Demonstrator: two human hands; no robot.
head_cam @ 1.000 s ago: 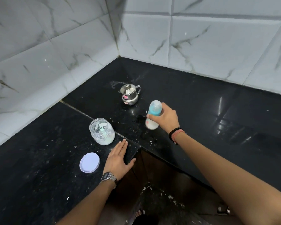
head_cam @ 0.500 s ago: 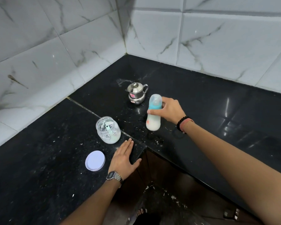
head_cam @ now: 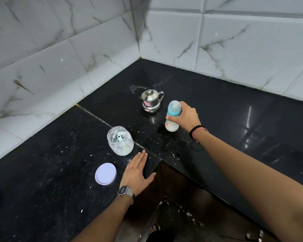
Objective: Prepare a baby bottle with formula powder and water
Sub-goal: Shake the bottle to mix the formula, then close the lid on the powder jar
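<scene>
A baby bottle (head_cam: 172, 123) with a clear cap, a blue collar and milky white liquid stands upright on the black counter (head_cam: 51, 172). My right hand (head_cam: 185, 117) is closed around its upper part. My left hand (head_cam: 137, 172) lies flat, palm down, on the counter's inner corner with its fingers together and holds nothing. An open glass jar (head_cam: 120, 140) with white formula powder and a pale green scoop inside stands just beyond my left fingertips. The jar's white lid (head_cam: 105, 173) lies on the counter to the left of my left hand.
A small steel kettle (head_cam: 150, 100) with a lid and a red sticker stands behind the bottle, to its left. White powder specks dot the counter near its edge. Marble-patterned tiled walls (head_cam: 77, 49) close the corner. Below the counter edge is dark floor with a sandalled foot (head_cam: 153, 229).
The bottle, tilted in my right hand a second ago, now stands upright on the counter, still gripped. The view has shifted. My left hand has stayed flat on the counter.
</scene>
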